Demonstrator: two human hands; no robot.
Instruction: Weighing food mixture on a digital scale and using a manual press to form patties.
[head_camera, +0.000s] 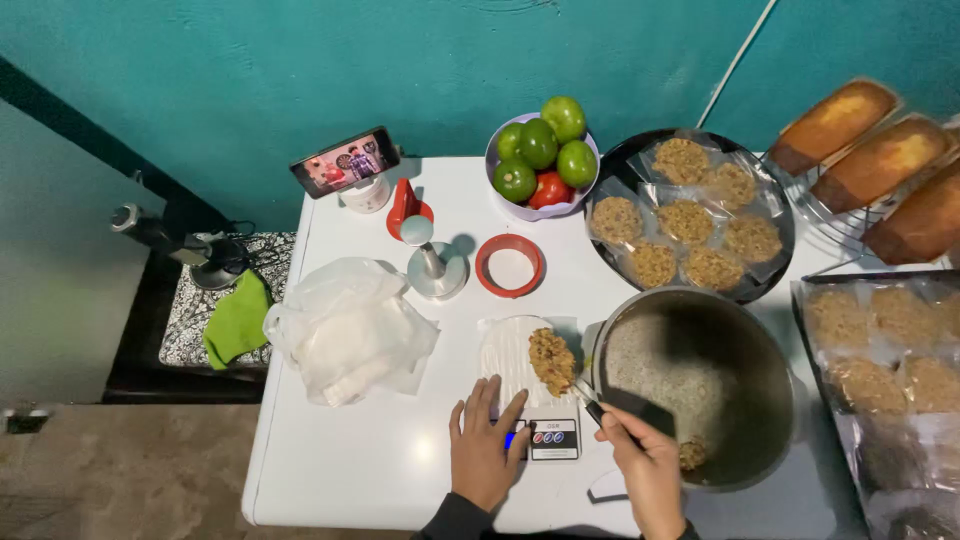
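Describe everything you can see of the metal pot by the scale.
The metal pot is large, round and grey, standing upright and open on the white table, right of the scale. It looks nearly empty: a thin floury film and a small clump of oat mixture near the front wall. The right hand overlaps its front-left rim.

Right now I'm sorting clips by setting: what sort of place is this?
Probably a small home baking setup: a kitchen scale with a portion on it, a mixing bowl, bagged patties on a tray, loaf cakes.
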